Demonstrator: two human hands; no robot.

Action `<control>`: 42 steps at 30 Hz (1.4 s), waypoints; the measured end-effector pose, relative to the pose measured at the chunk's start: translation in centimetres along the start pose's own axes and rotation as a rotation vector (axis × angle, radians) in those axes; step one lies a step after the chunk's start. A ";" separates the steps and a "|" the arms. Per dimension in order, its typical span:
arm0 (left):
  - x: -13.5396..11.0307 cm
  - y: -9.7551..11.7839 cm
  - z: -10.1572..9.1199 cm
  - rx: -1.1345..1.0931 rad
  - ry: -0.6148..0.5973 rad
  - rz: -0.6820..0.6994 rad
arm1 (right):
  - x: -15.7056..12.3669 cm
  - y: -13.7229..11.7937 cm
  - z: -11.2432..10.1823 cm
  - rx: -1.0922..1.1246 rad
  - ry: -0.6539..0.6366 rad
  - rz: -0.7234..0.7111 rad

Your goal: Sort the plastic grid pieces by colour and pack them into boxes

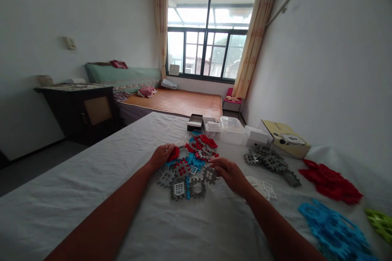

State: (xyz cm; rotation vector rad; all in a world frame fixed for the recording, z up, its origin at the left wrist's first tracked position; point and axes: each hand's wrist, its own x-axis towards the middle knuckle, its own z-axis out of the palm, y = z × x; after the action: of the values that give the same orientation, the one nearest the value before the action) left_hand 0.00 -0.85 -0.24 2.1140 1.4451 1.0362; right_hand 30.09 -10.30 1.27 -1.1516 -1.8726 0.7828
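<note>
A mixed pile of interlocking plastic tiles with notched edges, in red, blue (195, 160), grey and white, lies on the sheet between my hands. My left hand (160, 156) is at the pile's left side, its fingers closed on a red tile (174, 153). On the other side, my right hand (229, 171) has its fingers bent together at the edge of a grey tile with a window-like grid (210, 175). Closest to me in the pile are a grey tile with a white window insert (179, 189) and a grey tile with a round opening (197, 188).
Sorted piles lie to the right: grey tiles (271, 159), white pieces (263, 187), red tiles (332, 182), blue tiles (335, 228) and green ones (379, 222). Behind stand a black box (195, 123), a clear plastic container (232, 130), a white box (256, 136) and a yellow box (286, 138).
</note>
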 end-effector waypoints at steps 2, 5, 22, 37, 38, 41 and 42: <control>0.0 0.1 -0.1 -0.009 0.003 0.001 | -0.1 -0.1 0.0 -0.074 -0.002 -0.020; -0.1 0.0 -0.1 -0.013 0.002 0.010 | -0.2 0.3 -0.3 -0.319 0.007 -0.022; -0.2 0.4 -0.3 0.034 -0.013 0.038 | -0.2 2.4 -7.4 -0.569 0.007 0.108; -0.1 0.2 -0.3 0.014 -0.038 0.030 | 1.3 0.9 0.5 -0.859 -0.053 -0.059; 0.0 0.3 -0.3 0.013 -0.038 0.021 | 1.2 0.7 0.3 -0.882 -0.048 -0.062; 0.0 0.5 -0.3 0.014 -0.042 -0.002 | 1.0 0.3 -0.1 -0.947 -0.041 -0.064; 0.0 0.6 -0.3 0.012 -0.041 -0.001 | 0.9 0.2 0.0 -0.961 -0.048 -0.069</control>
State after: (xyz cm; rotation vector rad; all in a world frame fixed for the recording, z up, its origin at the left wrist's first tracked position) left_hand 0.10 -1.12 0.33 2.1302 1.4364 0.9801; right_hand 29.97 -9.43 1.40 -1.6025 -2.3806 -0.2039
